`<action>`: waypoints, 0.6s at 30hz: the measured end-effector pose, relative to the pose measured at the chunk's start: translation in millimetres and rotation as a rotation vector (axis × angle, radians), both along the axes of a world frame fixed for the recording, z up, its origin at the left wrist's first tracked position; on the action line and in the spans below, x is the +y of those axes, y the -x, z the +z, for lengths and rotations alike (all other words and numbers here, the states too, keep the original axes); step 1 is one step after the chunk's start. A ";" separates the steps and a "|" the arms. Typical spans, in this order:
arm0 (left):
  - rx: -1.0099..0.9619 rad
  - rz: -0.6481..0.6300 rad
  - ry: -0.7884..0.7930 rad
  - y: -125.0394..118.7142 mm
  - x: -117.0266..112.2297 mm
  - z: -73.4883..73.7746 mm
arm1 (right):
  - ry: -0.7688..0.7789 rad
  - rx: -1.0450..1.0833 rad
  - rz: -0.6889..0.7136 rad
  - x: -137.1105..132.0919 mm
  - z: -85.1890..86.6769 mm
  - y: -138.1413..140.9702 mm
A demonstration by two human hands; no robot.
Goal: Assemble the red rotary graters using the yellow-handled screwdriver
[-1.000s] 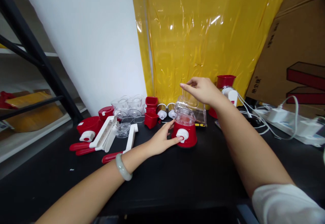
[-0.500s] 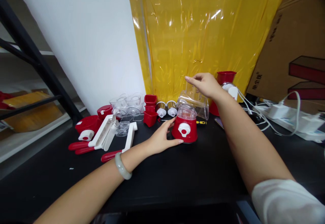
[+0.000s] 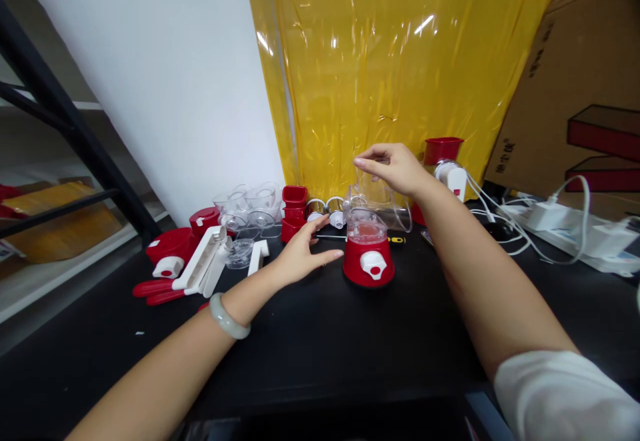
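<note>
A red base [image 3: 369,261] with a white knob and a clear plastic top stands upright on the black table. To its left, my left hand [image 3: 303,254] is open, thumb and fingers spread, apart from the base. Above and behind the base, my right hand [image 3: 393,169] pinches the upper edge of a clear plastic grater housing [image 3: 395,208]. Its outline is faint, and the base hides part of it. Two metal grater drums [image 3: 335,212] with white ends lie behind my left hand. Beside them are stacked red hoppers [image 3: 294,204].
White crank arms [image 3: 199,261] with red handles, more red bases [image 3: 173,246] and clear parts [image 3: 250,208] lie left. At the back right are a red-and-white grater [image 3: 445,161], a power strip [image 3: 595,248] with white cables, and a large carton [image 3: 575,61]. A screwdriver [image 3: 397,240] lies behind the base.
My left hand has let go of the red base and moved left. The base has turned, its knob now facing further right. My right hand has shifted slightly left.
</note>
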State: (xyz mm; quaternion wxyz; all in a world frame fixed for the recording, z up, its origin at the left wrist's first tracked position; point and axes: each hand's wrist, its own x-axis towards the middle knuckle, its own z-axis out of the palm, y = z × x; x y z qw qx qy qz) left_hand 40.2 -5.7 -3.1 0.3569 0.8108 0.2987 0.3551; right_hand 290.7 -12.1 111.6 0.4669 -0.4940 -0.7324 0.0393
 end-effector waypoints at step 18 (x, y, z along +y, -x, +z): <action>0.062 -0.056 -0.066 -3.7 -8.3 -9.6 | 0.046 0.160 0.392 0.2 -6.1 15.3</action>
